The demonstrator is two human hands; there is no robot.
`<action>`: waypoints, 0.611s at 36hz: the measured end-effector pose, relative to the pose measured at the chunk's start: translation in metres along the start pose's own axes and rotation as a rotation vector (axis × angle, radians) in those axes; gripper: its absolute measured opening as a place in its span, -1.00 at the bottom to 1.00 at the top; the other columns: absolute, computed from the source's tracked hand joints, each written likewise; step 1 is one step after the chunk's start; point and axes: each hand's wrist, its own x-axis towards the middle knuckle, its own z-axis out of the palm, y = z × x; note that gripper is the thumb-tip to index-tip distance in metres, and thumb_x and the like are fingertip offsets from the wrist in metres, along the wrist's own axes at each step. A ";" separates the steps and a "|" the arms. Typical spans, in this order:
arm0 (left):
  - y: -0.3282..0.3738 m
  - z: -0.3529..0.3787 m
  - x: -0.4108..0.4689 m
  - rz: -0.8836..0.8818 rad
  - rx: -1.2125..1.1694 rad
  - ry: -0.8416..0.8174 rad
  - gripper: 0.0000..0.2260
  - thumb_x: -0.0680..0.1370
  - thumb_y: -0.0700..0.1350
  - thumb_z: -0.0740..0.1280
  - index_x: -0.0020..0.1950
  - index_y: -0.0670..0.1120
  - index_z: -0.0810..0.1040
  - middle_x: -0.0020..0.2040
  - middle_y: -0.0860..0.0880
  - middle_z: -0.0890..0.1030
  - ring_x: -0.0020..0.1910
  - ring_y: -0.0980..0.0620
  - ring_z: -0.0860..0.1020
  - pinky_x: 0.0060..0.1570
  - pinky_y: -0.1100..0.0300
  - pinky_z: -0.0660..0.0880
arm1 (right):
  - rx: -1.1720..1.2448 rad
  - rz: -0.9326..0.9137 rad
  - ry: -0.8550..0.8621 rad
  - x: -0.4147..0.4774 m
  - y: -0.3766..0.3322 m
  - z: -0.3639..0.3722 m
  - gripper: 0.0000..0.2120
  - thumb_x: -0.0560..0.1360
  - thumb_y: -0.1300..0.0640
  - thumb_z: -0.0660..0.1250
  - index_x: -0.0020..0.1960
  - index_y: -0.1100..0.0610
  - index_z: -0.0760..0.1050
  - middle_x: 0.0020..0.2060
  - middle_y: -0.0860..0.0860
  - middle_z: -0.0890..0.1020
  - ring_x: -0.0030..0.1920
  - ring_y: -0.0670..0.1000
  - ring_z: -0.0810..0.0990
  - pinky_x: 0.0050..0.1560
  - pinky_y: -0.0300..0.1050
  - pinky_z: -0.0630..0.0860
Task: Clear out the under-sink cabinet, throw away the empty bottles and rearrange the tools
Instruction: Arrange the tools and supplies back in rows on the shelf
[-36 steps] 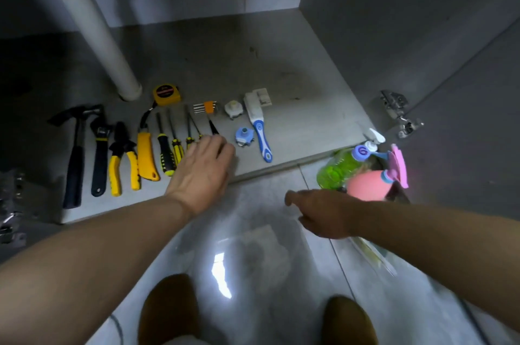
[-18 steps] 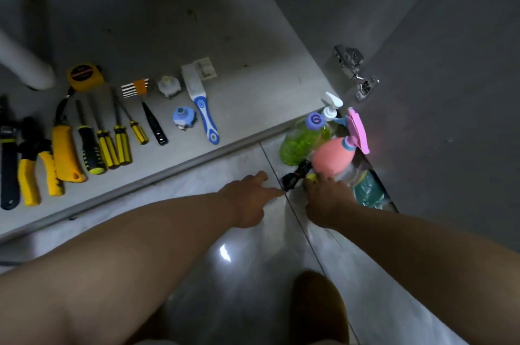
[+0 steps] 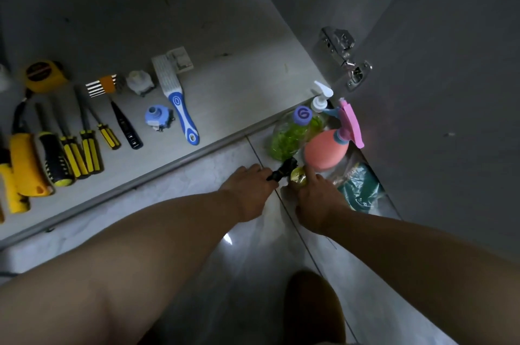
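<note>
1. My shoe [image 3: 312, 308], brown and rounded, stands nearest on the glossy tile floor [image 3: 253, 274].
2. My left hand [image 3: 247, 192] is palm down, its fingers [image 3: 253, 173] bent and close together. Their tips meet the near end of a small black piece [image 3: 282, 171] lying on the tile; I cannot tell whether they grip it.
3. My right hand [image 3: 316, 201] is just beside it. The forefinger [image 3: 309, 176] is straight, its tip against the coral spray bottle [image 3: 325, 153]. A crinkled yellow scrap [image 3: 298, 176] sits between that finger and my thumb; pinched or not, I cannot tell.
4. The bottles stand bunched on the tile just past my fingertips.
   - The coral one is round and opaque, with a pink trigger head, so its contents are hidden.
   - The clear green bottle [image 3: 285, 140], purple-capped, shows bright green inside.
   - Behind them rises a pump bottle [image 3: 320, 97] with a white pump.
   - A crumpled green plastic bag [image 3: 360, 190] lies right of my hand.
5. Farther off, the smooth grey cabinet floor [image 3: 225, 57] holds tools in a row, well apart from my fingers:
   - a blue-and-white brush [image 3: 180, 102];
   - yellow-and-black screwdrivers [image 3: 84, 145];
   - a yellow tape measure [image 3: 42, 76].
6. A shiny metal hinge [image 3: 344, 57] sits on the grey panel to the right.
</note>
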 end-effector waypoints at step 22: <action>-0.055 -0.028 -0.108 -0.100 -0.331 0.357 -0.91 0.58 -0.02 0.23 -0.05 0.07 0.31 -0.15 0.10 0.45 -0.20 0.09 0.39 -0.21 0.14 0.38 | 0.050 -0.260 0.106 -0.012 -0.042 -0.009 -0.44 0.43 0.27 0.31 0.31 -0.12 0.23 0.07 0.06 0.25 -0.08 0.16 0.44 -0.17 -0.09 0.34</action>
